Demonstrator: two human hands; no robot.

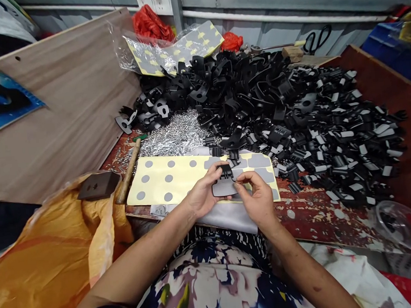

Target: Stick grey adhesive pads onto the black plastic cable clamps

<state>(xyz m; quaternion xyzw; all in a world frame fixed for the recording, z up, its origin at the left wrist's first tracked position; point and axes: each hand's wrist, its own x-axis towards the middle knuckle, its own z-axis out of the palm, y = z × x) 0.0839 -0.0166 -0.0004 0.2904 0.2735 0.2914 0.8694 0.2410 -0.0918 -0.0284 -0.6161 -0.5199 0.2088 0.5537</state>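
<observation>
My left hand [204,191] is closed on a black plastic clip part [225,171] with short teeth, held above the table's front edge. A flat grey panel [224,189] is at the lower side of this part. My right hand [261,199] has thumb and index finger pinched together at the part's right edge; whatever lies between the fingertips is too small to make out. Beneath both hands lies a yellow backing sheet [157,188] with grey round stickers on the left and larger grey stickers on the right. More small black pieces [233,142] rest just beyond the hands.
A heap of black plastic parts [243,85] covers the back and right of the red table [311,217]. Loose metal pins [179,134] lie behind the sheet. A hammer [131,171] is at the left, near an orange bag [58,258]. Wooden boards [64,93] flank the left.
</observation>
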